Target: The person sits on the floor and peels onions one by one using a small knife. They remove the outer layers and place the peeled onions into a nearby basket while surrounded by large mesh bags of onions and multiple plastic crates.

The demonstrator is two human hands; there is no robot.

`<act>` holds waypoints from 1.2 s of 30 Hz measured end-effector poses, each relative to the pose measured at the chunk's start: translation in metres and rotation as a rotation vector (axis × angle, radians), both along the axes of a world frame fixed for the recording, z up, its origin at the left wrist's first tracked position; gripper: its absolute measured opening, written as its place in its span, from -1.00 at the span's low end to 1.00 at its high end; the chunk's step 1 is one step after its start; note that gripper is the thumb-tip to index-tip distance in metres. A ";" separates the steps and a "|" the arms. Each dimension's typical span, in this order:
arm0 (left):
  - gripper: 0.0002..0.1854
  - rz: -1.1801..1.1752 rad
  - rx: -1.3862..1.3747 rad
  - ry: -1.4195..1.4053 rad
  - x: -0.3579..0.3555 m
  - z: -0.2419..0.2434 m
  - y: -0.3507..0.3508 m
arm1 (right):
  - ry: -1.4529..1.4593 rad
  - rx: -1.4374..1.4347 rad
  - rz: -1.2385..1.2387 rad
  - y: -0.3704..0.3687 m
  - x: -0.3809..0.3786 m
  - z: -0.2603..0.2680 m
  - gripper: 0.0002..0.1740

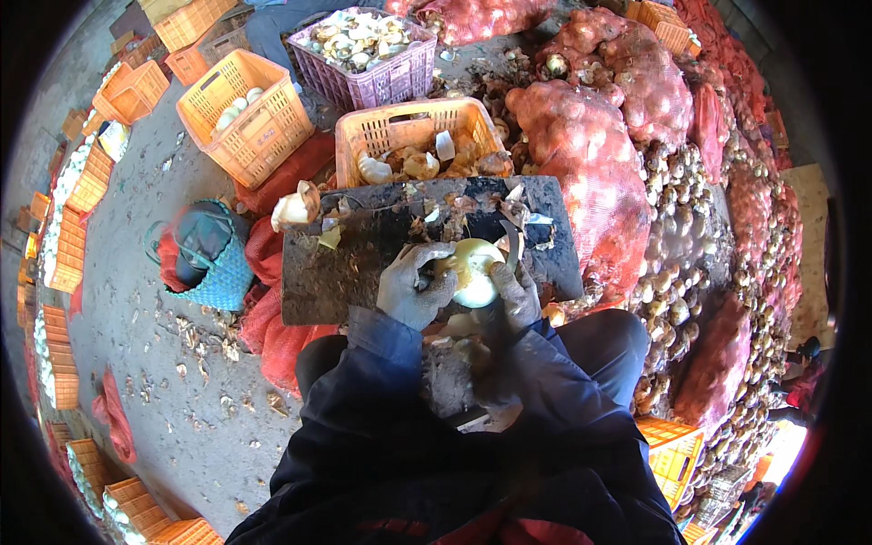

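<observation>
A partly peeled onion (pixel 475 274), pale with brownish skin on its left side, is held over the near edge of a dark board (pixel 368 272). My left hand (pixel 414 286), in a dusty glove, grips the onion's left side with thumb and fingers. My right hand (pixel 516 294), also gloved, holds a knife whose dark curved blade (pixel 511 240) rises beside the onion. Its thumb presses on the onion's right side; the knife's handle is hidden in the hand. Scraps of onion skin (pixel 463 204) litter the board's far part, and an onion piece (pixel 297 206) lies at its far left corner.
Beyond the board stands an orange crate (pixel 354 136) of onion peelings. Farther off are another orange crate (pixel 272 129) with peeled onions and a purple crate (pixel 395 85). Red mesh sacks of onions (pixel 586 170) crowd the right; a blue woven basket (pixel 225 272) sits left. Another person's leg (pixel 269 37) shows.
</observation>
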State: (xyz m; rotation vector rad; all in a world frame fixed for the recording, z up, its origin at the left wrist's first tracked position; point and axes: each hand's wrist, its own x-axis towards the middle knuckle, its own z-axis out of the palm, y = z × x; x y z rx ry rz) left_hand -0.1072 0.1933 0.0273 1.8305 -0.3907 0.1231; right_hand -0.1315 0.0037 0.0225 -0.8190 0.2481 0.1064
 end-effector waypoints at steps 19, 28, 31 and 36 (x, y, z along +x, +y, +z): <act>-0.71 0.442 -0.604 0.253 0.017 -0.053 -0.016 | -0.050 0.535 -0.231 -0.075 -0.002 0.047 -0.31; -0.59 0.443 -0.372 0.062 0.024 -0.096 -0.020 | -0.074 -0.300 -0.652 -0.348 -0.250 0.140 -0.32; -0.56 0.453 -0.304 -0.005 0.025 -0.090 -0.014 | 0.624 -0.644 -0.645 -0.380 -0.371 0.136 -0.34; -0.22 0.319 0.194 -0.045 0.010 -0.036 -0.060 | 1.220 -1.214 -0.565 -0.445 -0.563 0.004 -0.50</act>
